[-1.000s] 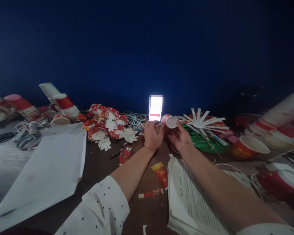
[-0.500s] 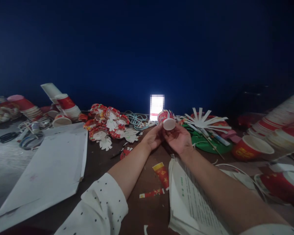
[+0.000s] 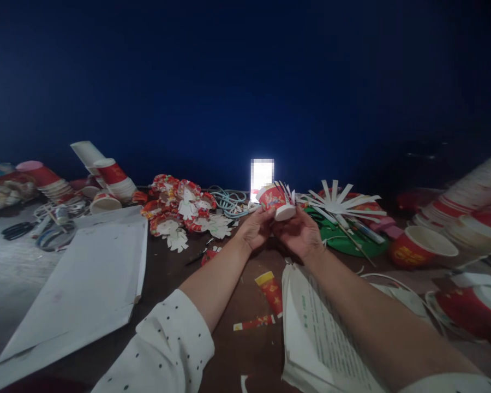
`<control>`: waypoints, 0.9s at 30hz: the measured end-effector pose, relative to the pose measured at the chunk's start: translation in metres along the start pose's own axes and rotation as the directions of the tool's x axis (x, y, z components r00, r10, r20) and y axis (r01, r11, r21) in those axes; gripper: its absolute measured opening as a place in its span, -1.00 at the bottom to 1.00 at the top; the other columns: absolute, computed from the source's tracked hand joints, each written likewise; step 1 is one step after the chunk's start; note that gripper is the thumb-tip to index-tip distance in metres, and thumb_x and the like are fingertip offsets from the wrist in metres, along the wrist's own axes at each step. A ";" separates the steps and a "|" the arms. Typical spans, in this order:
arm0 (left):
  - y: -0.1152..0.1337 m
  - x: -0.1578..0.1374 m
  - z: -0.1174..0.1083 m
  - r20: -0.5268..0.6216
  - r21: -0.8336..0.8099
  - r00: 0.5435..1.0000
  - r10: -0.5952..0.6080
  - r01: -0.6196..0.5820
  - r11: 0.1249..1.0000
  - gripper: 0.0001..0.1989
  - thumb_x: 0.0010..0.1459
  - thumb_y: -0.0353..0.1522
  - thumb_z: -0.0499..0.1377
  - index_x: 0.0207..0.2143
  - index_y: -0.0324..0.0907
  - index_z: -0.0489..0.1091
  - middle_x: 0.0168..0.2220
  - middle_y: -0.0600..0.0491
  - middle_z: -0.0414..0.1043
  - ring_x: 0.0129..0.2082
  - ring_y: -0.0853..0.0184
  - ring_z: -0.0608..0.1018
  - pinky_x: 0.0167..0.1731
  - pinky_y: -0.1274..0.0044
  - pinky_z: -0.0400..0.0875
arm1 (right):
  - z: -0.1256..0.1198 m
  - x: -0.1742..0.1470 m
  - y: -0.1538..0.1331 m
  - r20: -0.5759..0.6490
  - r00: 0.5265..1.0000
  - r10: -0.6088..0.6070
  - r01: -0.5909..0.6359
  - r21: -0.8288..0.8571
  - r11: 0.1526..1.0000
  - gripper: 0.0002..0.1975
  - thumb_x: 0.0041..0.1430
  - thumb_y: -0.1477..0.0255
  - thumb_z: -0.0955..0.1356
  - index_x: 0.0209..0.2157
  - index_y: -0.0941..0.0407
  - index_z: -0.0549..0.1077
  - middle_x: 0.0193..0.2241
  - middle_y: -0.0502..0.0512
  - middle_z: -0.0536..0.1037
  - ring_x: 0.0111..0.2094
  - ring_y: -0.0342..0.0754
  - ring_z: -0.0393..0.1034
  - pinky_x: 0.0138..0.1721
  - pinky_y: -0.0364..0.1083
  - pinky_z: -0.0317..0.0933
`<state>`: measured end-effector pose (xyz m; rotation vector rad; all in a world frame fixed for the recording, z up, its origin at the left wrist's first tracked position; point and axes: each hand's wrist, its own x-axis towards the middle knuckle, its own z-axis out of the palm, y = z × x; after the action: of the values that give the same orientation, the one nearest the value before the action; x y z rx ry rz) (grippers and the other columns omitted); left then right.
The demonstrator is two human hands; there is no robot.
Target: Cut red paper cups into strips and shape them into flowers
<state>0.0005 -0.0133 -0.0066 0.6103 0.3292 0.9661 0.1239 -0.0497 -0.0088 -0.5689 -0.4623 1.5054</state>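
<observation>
Held out over the far middle of the table is a red paper cup (image 3: 270, 200), tilted, with its white base turned toward me and down. Part of its side is cut into strips that stick up at the right. My left hand (image 3: 257, 229) grips the cup from the left, fingers closed at its side. From the right, my right hand (image 3: 300, 232) closes on it near the base and the strips. Between my forearms lie cut red and yellow paper pieces (image 3: 272, 292).
A bright screen (image 3: 262, 177) stands behind the cup. Left are white boards (image 3: 90, 273), stacked cups (image 3: 114, 177) and red-and-white paper crafts (image 3: 182, 204). Right are a white strip-cut paper piece (image 3: 339, 202) on a green disc (image 3: 352, 245), a book (image 3: 315, 327) and more paper cups (image 3: 421, 248).
The cup has turned in my hands, so its red printed side shows more now, along with the strips. Both arms stay nearly in place.
</observation>
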 end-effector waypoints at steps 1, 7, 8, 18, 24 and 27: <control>0.000 0.000 0.000 0.011 0.001 1.000 0.004 -0.004 1.000 -0.73 -0.04 -0.43 0.39 -0.23 -0.24 0.51 -0.31 0.03 0.58 -0.33 0.39 0.58 -0.22 0.58 0.49 | -0.001 0.000 0.000 -0.002 1.000 -0.001 0.001 -0.008 1.000 -0.82 0.07 0.29 0.46 -0.33 0.08 0.50 -0.39 0.01 0.59 -0.40 -0.08 0.43 -0.41 -0.11 0.39; -0.001 0.002 -0.003 -0.043 0.024 0.999 0.001 0.000 1.000 -0.80 -0.03 -0.41 0.39 -0.31 -0.24 0.50 -0.38 0.05 0.55 -0.40 0.41 0.55 -0.29 0.58 0.46 | -0.008 0.005 0.001 -0.037 0.999 0.016 -0.016 -0.013 1.000 -0.85 0.05 0.32 0.44 -0.34 0.09 0.51 -0.43 0.02 0.58 -0.41 -0.06 0.44 -0.43 -0.10 0.39; -0.001 0.002 -0.003 -0.056 0.029 0.998 0.001 0.000 1.000 -0.80 -0.04 -0.41 0.39 -0.32 -0.25 0.50 -0.39 0.06 0.55 -0.40 0.41 0.55 -0.28 0.58 0.46 | -0.008 0.006 0.002 -0.043 0.999 0.009 -0.010 -0.026 1.000 -0.85 0.05 0.32 0.44 -0.34 0.08 0.51 -0.43 0.03 0.59 -0.40 -0.05 0.44 -0.43 -0.09 0.39; -0.001 0.003 -0.001 -0.114 0.131 0.993 -0.005 0.020 0.991 -0.74 -0.11 -0.45 0.43 -0.31 -0.25 0.50 -0.41 0.06 0.57 -0.48 0.42 0.54 -0.41 0.59 0.47 | -0.008 0.009 0.005 -0.116 0.993 -0.015 0.011 -0.037 0.999 -0.80 0.10 0.27 0.44 -0.29 0.09 0.55 -0.36 0.05 0.63 -0.39 -0.06 0.49 -0.41 -0.09 0.42; 0.003 0.005 -0.003 -0.144 0.127 0.989 0.039 -0.021 0.992 -0.68 -0.11 -0.38 0.44 -0.25 -0.24 0.54 -0.35 0.02 0.61 -0.42 0.35 0.59 -0.32 0.48 0.53 | -0.009 0.011 0.005 -0.095 0.994 -0.056 0.047 -0.097 0.994 -0.80 0.09 0.30 0.43 -0.24 0.07 0.54 -0.27 0.06 0.65 -0.30 -0.01 0.53 -0.29 -0.02 0.47; -0.001 0.004 -0.002 -0.158 0.136 0.987 0.034 -0.012 0.991 -0.66 -0.14 -0.36 0.46 -0.25 -0.25 0.55 -0.36 0.02 0.60 -0.44 0.36 0.58 -0.34 0.49 0.51 | -0.013 0.013 0.002 -0.105 0.993 -0.055 0.044 -0.102 0.994 -0.79 0.10 0.30 0.43 -0.22 0.06 0.54 -0.31 0.04 0.65 -0.33 -0.03 0.52 -0.36 -0.05 0.46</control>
<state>0.0022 -0.0091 -0.0087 0.6619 0.5350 1.0230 0.1303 -0.0376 -0.0213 -0.7083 -0.4661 1.4022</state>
